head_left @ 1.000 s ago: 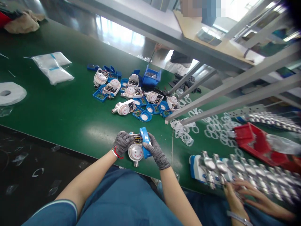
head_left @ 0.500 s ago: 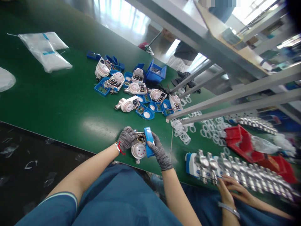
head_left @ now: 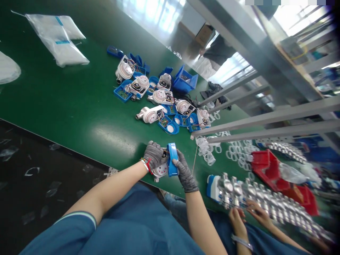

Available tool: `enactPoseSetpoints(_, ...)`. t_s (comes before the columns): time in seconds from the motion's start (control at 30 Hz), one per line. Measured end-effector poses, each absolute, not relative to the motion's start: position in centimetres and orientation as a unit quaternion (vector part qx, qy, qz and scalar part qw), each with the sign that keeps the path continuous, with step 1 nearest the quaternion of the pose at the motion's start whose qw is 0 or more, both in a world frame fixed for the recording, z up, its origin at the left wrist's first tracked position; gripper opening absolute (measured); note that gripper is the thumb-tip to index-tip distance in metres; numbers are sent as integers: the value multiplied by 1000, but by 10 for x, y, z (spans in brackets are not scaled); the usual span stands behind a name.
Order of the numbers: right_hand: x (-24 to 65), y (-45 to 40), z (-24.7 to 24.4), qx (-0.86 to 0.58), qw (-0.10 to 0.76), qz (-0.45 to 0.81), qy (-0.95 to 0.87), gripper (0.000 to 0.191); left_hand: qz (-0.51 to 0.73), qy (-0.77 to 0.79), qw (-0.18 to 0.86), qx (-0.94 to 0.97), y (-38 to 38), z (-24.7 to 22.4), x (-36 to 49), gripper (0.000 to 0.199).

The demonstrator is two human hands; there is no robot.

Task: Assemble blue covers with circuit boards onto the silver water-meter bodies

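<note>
A white round device (head_left: 160, 170) with an opened housing sits near the front edge of the green table. My left hand (head_left: 153, 155), in a grey glove, lies over its upper left part; the fingers are bent, and what they pinch is hidden. In my gloved right hand (head_left: 183, 171) is a blue cover (head_left: 173, 159), held upright at the device's right side. Behind my hands, several similar white devices (head_left: 150, 115) rest with blue covers (head_left: 169, 125) wired to them.
A blue bin (head_left: 185, 80) stands behind the devices. Clear rings (head_left: 208, 156) and metal shelf bars (head_left: 239, 135) are to the right. Beyond them are a red bin (head_left: 268, 168) and silver parts (head_left: 249, 191), which another person's hands (head_left: 239, 216) touch. White bags (head_left: 62, 42) lie far left.
My left hand has moved right and down over the device, covering more of it. The blue cover stays in my right hand. The view has shifted, and the other person's hands have moved left.
</note>
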State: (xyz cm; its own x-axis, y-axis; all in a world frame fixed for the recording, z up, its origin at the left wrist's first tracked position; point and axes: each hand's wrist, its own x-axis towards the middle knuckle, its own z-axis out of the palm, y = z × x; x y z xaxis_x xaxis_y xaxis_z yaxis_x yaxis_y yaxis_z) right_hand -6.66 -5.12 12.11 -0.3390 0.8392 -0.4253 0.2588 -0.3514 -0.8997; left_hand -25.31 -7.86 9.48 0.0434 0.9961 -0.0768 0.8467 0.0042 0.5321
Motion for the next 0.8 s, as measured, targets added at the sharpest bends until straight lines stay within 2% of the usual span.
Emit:
enactPoseSetpoints(0.2, -71, -52, 128, -517, 233, 634, -526, 65, 136, 679, 257, 674, -66, 115, -233, 37)
enactPoseSetpoints(0.47, -69, -51, 122, -531, 230, 620, -530, 70, 165, 682, 227, 675, -71, 98, -235, 35)
enactPoseSetpoints(0.8, -72, -52, 128, -533, 235, 635, -507, 69, 164, 683, 228, 674, -71, 99, -243, 40)
